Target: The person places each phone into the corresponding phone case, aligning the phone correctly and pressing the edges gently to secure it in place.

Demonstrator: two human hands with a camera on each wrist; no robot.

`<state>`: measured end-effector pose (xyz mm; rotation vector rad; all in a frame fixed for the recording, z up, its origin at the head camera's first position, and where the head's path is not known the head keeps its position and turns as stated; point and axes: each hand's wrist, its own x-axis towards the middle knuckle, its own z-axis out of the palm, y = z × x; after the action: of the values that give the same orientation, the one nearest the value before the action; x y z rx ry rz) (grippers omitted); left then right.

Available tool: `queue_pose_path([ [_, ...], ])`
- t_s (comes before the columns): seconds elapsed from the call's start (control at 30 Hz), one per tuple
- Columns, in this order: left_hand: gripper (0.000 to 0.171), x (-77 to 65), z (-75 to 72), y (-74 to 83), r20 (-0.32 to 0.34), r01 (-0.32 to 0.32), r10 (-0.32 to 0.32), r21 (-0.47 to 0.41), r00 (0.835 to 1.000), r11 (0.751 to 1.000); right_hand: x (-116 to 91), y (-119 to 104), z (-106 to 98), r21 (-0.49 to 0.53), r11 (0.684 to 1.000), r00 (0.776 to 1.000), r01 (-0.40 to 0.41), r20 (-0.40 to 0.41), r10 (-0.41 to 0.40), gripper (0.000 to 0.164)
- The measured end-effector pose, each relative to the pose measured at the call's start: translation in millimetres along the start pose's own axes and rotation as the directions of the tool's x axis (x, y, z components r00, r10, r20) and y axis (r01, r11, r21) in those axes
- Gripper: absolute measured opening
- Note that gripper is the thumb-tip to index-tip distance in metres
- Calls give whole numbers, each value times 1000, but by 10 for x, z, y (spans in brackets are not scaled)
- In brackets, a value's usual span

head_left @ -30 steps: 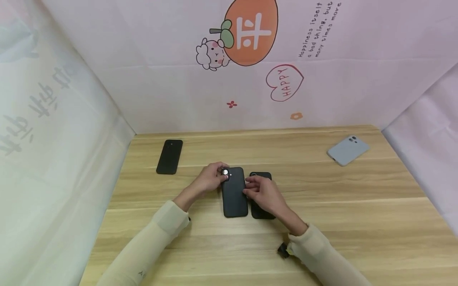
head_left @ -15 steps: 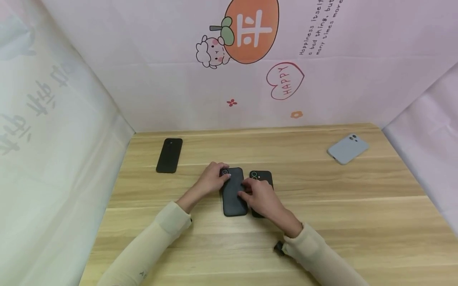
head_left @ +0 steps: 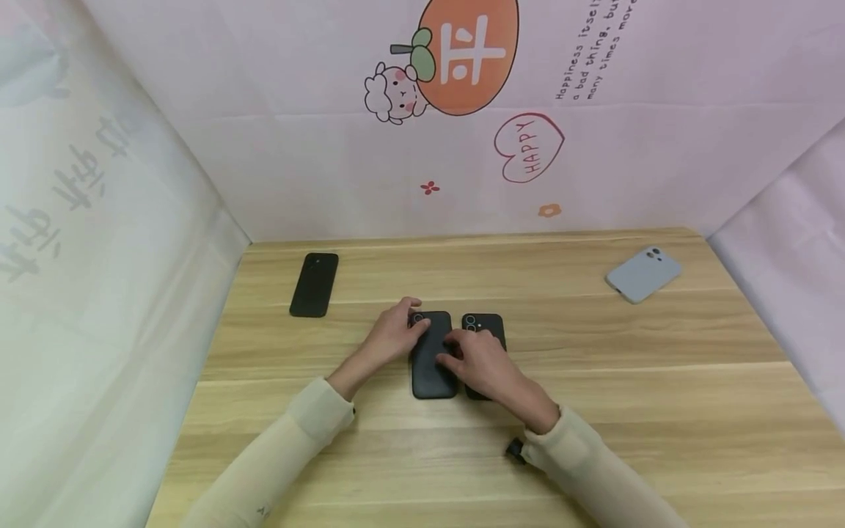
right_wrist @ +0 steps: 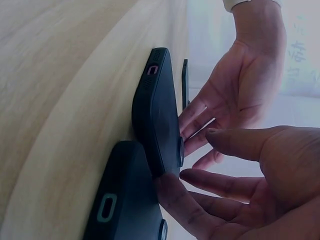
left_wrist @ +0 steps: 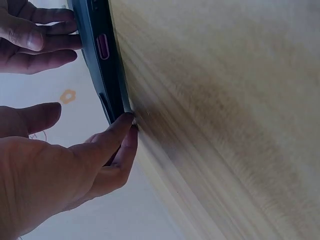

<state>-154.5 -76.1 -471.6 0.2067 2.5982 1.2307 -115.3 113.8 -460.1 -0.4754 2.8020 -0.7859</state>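
Note:
A black-cased phone (head_left: 432, 370) lies back up in the middle of the wooden table, its camera at the far left corner. My left hand (head_left: 391, 334) is at that corner, fingertips at the phone's edge and thumb raised over its back. In the left wrist view, that thumb stands apart from the case. From the other side my right hand (head_left: 485, 361) reaches over, a fingertip touching the long side in the right wrist view and the thumb lifted off. Partly hidden beneath the right hand lies a second black phone (right_wrist: 130, 195), its charging port rimmed in green.
Another black phone (head_left: 314, 284) lies at the table's far left. A light blue phone (head_left: 643, 274) rests at the far right, camera up. White printed cloth walls (head_left: 317, 176) rise behind and beside the wooden table (head_left: 660, 381).
My right hand has shifted left, its thumb now over the middle phone's back, uncovering the second phone's camera. The left thumb has moved slightly across the middle phone's top corner.

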Motion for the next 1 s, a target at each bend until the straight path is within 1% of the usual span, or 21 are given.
queue_pose_path([
  [0.2, 47, -41, 34, -2, -10, -3, 3, -7, 1000, 1000, -18, 14, -13, -10, 1000, 999, 18, 33, -18, 34],
  [0.33, 48, -73, 28, 7, -4, -4, 4, -21, 1000, 1000, -29, 55, -24, 3, 999, 999, 43, 23, -43, 33],
  [0.43, 48, -88, 4, 3, 5, -11, 11, -19, 1000, 1000, -34, 118, -55, 15, 997, 997, 75, -3, -75, 32],
  [0.5, 49, -91, -24, -3, 7, -15, 15, -19, 1000, 1000, -34, 171, -100, 13, 996, 995, 89, -38, -89, 31],
  [0.6, 51, -96, -85, -23, 2, -11, 11, -31, 1000, 999, -30, 271, -194, 3, 996, 991, 87, -100, -86, 36],
  [0.7, 53, -86, -166, -56, -17, 1, -2, -28, 1000, 1000, -21, 416, -344, -6, 999, 987, 48, -153, -49, 46],
  [0.77, 54, -78, -237, -88, -32, 13, -13, -18, 999, 1000, -16, 556, -469, -10, 1000, 984, 2, -176, -4, 53],
  [0.9, 57, -68, -411, -175, -58, 48, -49, -17, 997, 999, -5, 942, -763, -52, 992, 975, -119, -195, 107, 69],
  [1.0, 58, -72, -564, -241, -86, 84, -86, -31, 993, 996, 14, 1281, -974, -128, 967, 956, -219, -228, 186, 84],
])
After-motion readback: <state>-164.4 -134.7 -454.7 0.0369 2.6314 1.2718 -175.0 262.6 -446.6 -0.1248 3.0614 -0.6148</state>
